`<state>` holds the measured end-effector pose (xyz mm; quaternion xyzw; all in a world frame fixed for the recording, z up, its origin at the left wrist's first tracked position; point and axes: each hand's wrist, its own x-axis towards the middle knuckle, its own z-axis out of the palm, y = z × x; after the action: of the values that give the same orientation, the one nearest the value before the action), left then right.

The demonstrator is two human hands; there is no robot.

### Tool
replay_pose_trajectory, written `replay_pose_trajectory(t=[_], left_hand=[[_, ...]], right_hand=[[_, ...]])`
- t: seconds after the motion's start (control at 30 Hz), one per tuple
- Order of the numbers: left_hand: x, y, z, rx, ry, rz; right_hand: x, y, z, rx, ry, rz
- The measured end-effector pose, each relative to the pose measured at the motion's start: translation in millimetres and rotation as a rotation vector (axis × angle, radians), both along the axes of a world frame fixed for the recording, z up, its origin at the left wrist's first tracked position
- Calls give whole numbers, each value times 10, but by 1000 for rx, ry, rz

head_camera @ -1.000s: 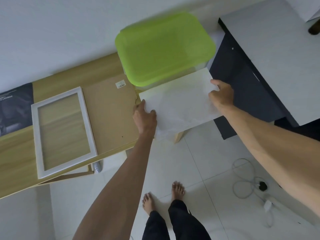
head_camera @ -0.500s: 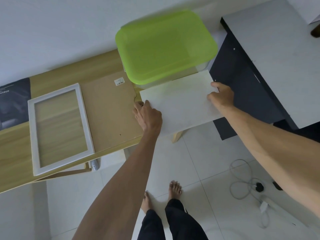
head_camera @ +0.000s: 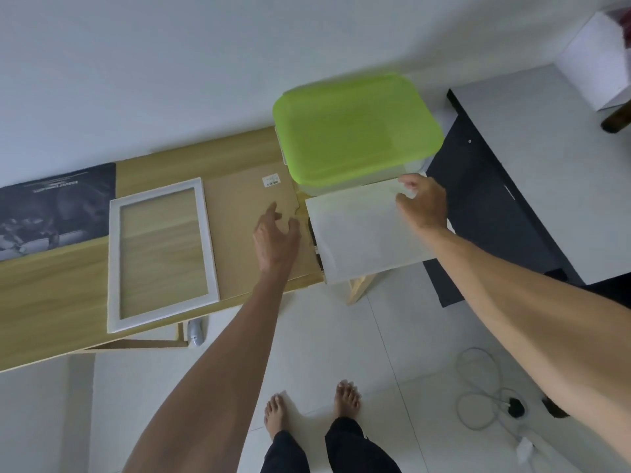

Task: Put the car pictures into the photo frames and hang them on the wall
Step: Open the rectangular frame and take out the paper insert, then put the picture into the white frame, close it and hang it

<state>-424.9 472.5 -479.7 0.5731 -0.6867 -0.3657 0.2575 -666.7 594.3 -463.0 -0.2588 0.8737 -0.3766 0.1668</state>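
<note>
A white sheet (head_camera: 362, 237) lies blank side up on the right end of the wooden table (head_camera: 51, 295), partly past the edge. My right hand (head_camera: 423, 204) holds its far right corner with curled fingers. Over the brown backing board (head_camera: 235, 206), just left of the sheet, my left hand (head_camera: 276, 237) is spread and holds nothing. An empty white photo frame (head_camera: 160, 254) lies flat to the left of the board. A dark printed picture (head_camera: 54, 206) lies at the table's far left.
A clear box with a green lid (head_camera: 355, 131) stands at the table's back right, touching the sheet's far edge. A dark cabinet with a grey top (head_camera: 532, 158) is to the right. A white cable and plug (head_camera: 485, 401) lie on the tiled floor.
My left hand has let go of the sheet's left edge and moved left over the backing board. The right hand shifted along the sheet's far edge, and the view tilted up.
</note>
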Motion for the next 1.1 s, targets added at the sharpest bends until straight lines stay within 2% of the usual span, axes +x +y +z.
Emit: replay_pose_trajectory(t=[0.27,0.5,0.83,1.1], left_hand=[[964,-587,279,-32,40,104],[2139,-1401,398,-72,33,235],[4019,-2741,250,-45,-20,391],[4791,-3511,-159,-2,-164,478]], right_hand=[[1025,-719,393,-41,-18,144],[2248,-1613,536,-40,-44,235],[4061,-3208,295,18,-183,391],[4964,-4087,-17,133,-258,511]])
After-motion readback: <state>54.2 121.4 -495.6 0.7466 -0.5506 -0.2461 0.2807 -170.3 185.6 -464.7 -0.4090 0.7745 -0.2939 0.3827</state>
